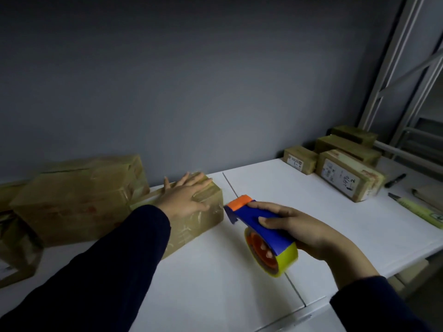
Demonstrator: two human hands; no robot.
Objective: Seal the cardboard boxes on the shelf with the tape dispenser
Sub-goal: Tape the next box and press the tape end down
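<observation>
A long cardboard box wrapped in shiny tape lies on the white shelf, just left of centre. My left hand rests flat on its top with fingers spread. My right hand grips a blue tape dispenser with an orange blade guard and a yellow tape roll. The dispenser's blade end sits right at the box's right end face.
A larger cardboard box stands behind and left, with another at the far left edge. Several small labelled boxes cluster at the back right. A black marker and a green utility knife lie near the right edge. A metal frame rises at right.
</observation>
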